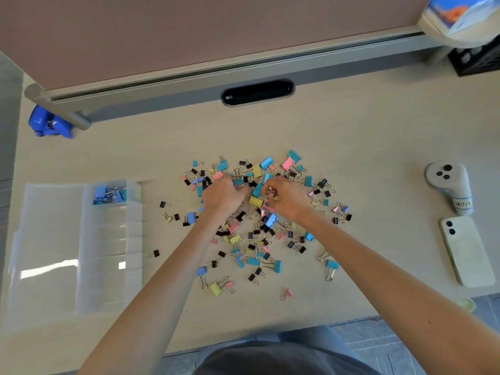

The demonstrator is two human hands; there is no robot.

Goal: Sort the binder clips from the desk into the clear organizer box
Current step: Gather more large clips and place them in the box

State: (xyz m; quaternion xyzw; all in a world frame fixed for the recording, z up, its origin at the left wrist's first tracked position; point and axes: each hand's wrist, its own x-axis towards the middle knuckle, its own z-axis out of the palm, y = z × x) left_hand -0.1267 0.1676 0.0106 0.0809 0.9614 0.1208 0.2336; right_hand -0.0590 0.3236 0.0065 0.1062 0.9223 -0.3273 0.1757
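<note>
Bright, even light, white glare patches on the clear organizer box (67, 263), wide-angle bending and softness toward the edges.

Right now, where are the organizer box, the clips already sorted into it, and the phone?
organizer box (108, 266): head view, bare compartment floor near its middle.
sorted blue clips (108, 192): head view, middle of the pile in the far compartment.
phone (467, 252): head view, centre of its pale back.

The left arm (151, 288) and right arm (378, 255) are bare down to the left hand (220, 196) and right hand (288, 197). Below them is a dark grey top (284, 361) with blue-grey trousers (311, 336) at its edge.
</note>
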